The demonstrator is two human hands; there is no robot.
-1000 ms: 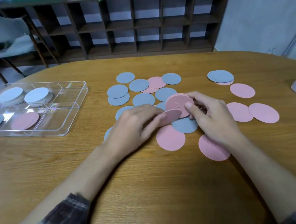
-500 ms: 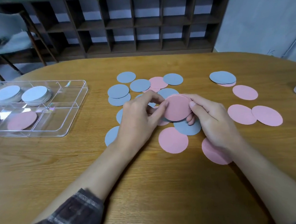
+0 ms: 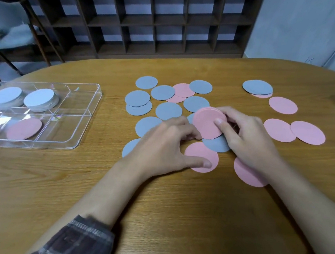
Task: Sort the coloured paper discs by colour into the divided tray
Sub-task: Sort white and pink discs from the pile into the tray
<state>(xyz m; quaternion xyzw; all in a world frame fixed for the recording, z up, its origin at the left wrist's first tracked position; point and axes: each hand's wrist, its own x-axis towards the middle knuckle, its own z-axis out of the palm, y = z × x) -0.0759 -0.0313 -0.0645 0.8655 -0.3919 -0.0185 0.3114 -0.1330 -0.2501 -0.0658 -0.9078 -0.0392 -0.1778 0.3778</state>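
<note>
Holding, right hand: the right hand [image 3: 250,139] pinches the pink stack [image 3: 207,121], thumb across its face and fingers behind. The stack is tilted up off the table [image 3: 174,210].
Left hand: the left hand [image 3: 164,145] lies low, just left of the stack. Its fingers are curled with the tips down among the discs. The thumb is straight and rests on the near pink disc [image 3: 199,154]. It grips nothing visible.
Key relation: the near pink disc lies flat just on the person's side of the stack, against a grey disc [image 3: 217,145]. I cannot tell which of the two overlaps the other. The left hand is nearer to it.
Axis: the discs are round, so they have no long axis. The tray's long side runs left to right.
Tray: the tray [image 3: 95,98] stands well apart to the left, beyond the left hand. A tray pink disc [image 3: 25,128] sits in the near row.
Outliers: loose pink discs [image 3: 279,130] lie near the right hand, on its right.
Change: half a second ago the left fingers were up on the stack's left edge. Now the hand is lower, with its thumb on the near pink disc. The stack, the right hand and the tray contents look the same.
Judgement: the near pink disc probably joins the stack next. Flat paper on wood may resist lifting.
</note>
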